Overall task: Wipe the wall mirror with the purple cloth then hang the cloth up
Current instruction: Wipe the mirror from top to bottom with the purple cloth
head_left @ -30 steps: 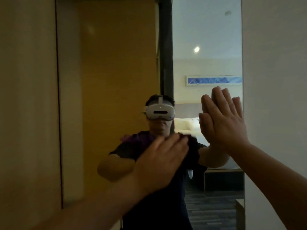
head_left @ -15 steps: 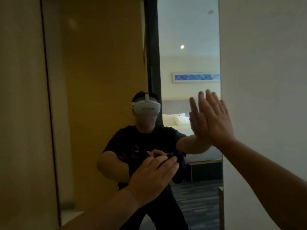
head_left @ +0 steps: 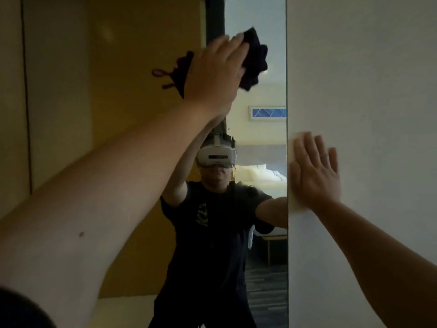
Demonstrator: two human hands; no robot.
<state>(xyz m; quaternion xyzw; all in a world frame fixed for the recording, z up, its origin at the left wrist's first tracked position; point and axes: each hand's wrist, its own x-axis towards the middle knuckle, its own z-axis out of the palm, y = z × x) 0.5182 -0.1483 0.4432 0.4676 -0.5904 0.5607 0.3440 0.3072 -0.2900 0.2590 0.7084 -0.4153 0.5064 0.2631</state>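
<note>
Presently catalogued, item one: wall mirror, a tall upright pane whose long axis runs top to bottom, bounded on the right by a straight vertical edge against a pale wall and on the left by a dark vertical line beside a wood panel. Item two: purple cloth, bunched into a dark wad high on the glass near the mirror's top right corner, with a thin loop trailing out toward the left; it appears pressed to the pane. Item three: left hand, arm raised steeply, palm laid flat over the cloth with fingers together and extended, pinning the wad against the glass rather than pinching it; the cloth lies under the palm and spills out past the fingertips up and to the right, and past the wrist side to the left. Item four: right hand, empty, fingers spread and flat on the pale wall just beside the mirror's right edge at mid height, apparently bracing. Relation governing the coming stroke, as judged: the cloth sits at the upper end of the pane's long axis, so most of the glass lies below the holding hand, and a downward pass along that axis seems the natural course. The left hand alone is on the cloth; the right is well apart from it. Hanging place: none visible.
</note>
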